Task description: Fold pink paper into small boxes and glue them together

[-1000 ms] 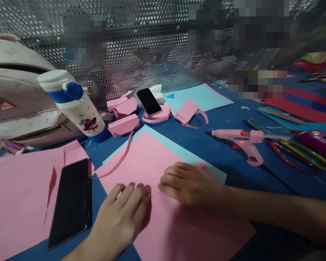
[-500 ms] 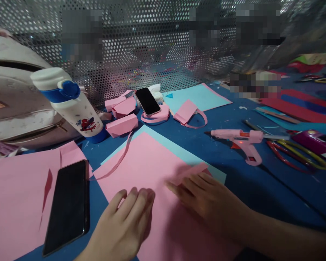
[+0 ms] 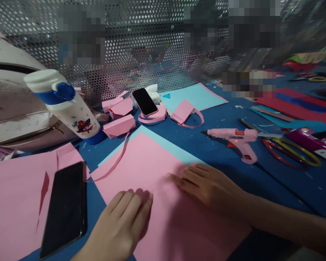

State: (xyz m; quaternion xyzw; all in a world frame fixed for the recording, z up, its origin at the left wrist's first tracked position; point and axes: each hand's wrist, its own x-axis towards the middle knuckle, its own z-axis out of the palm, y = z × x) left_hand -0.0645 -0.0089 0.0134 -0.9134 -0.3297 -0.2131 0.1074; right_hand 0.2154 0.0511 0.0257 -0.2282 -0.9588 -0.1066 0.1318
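Observation:
A pink sheet of paper (image 3: 141,166) lies over a light blue sheet (image 3: 176,152), which shows along the far edges. My left hand (image 3: 122,221) rests on the pink sheet's near left part, fingers curled together and thumb alongside. Whatever its fingertips may hold is hidden. My right hand (image 3: 209,185) lies across the right side of the same sheet, one finger stretched toward the middle and the others bent against the paper. Across the sheet's left corner runs a thin pink paper strip (image 3: 116,163). Left of my left hand, a black phone (image 3: 63,210) lies partly on another pink sheet (image 3: 13,195).
A pink glue gun (image 3: 233,136) and scissors (image 3: 290,152) lie at right. Folded pink paper pieces (image 3: 119,127), a second phone (image 3: 145,101) and a bottle (image 3: 67,105) stand or lie farther back. A bag (image 3: 13,98) is at left, before a perforated metal panel (image 3: 152,40).
The raised pink paper edge by my right fingers no longer shows. My right hand has shifted slightly up, and my left fingers are drawn closer together. The view has turned slightly.

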